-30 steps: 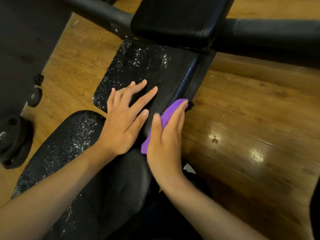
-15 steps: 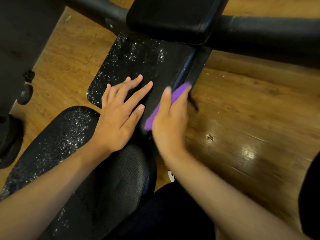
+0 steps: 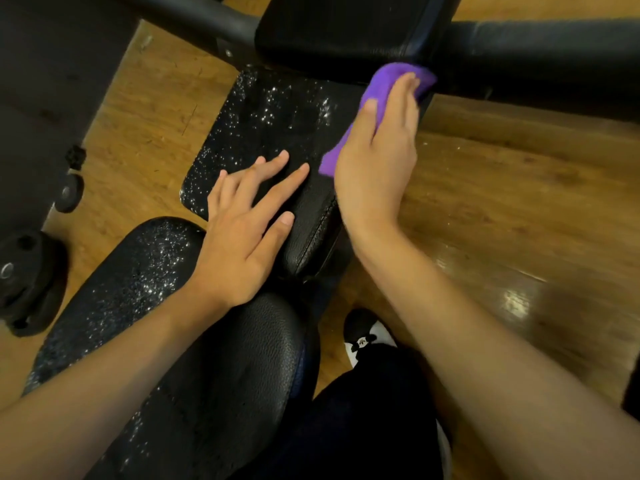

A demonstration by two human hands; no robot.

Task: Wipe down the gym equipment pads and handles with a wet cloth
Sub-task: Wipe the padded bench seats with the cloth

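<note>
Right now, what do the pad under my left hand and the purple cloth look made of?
Pad: likely vinyl or faux leather, black, with pebbled grain, a stitched edge seam and beaded droplets. Purple cloth: seemingly soft microfibre-like fabric, matte and fuzzy where it bunches.

The floor [image 3: 502,188] is of brown wooden boards with a clear grain, and it is glossy. On the right side two bright patches of light [image 3: 516,299] reflect on it. At the upper left a large dark surface [image 3: 45,98] covers the boards; what it is I cannot tell. Near its edge lies a small black round piece [image 3: 69,192], and lower left stands a black weight plate [image 3: 24,278].
</note>
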